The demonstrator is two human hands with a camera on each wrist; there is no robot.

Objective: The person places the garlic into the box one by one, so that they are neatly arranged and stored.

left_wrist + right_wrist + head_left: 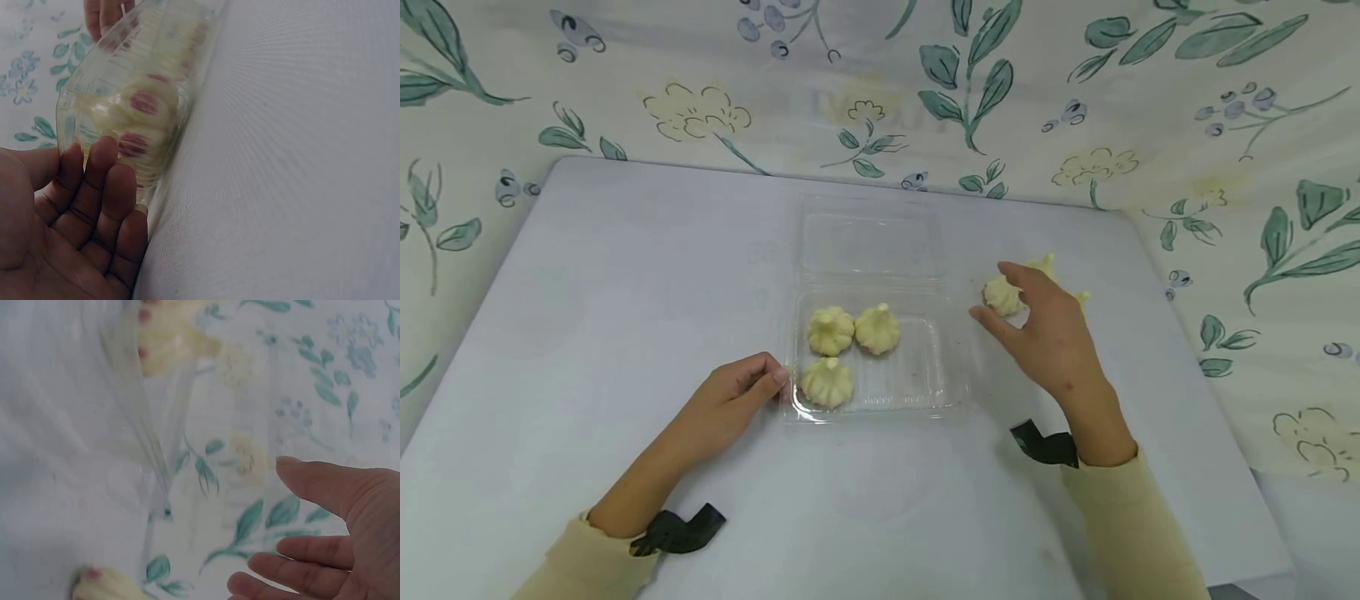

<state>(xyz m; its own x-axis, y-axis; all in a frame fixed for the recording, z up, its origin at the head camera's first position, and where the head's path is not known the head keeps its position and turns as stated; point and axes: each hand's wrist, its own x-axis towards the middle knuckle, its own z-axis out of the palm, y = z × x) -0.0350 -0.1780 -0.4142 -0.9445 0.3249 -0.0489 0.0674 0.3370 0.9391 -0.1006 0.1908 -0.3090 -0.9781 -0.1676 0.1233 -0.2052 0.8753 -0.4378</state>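
A clear plastic clamshell container (917, 358) lies opened out, its lid (871, 242) folded back behind the tray. Three pale yellow garlic bulbs (829, 383) with short stems stand in the tray's left half; purple streaks show on the bulbs (144, 103) in the left wrist view. My left hand (730, 404) pinches the tray's left rim between thumb and fingers. Over more garlic bulbs (1002, 296) on the right, my right hand (1048, 333) hovers with thumb and forefinger apart and nothing between them. It partly hides those bulbs.
A white tabletop (647, 275) lies under everything. Behind it and along the right hangs a cloth (865, 92) printed with leaves and flowers. Each wrist wears a black strap (677, 529) over a beige sleeve.
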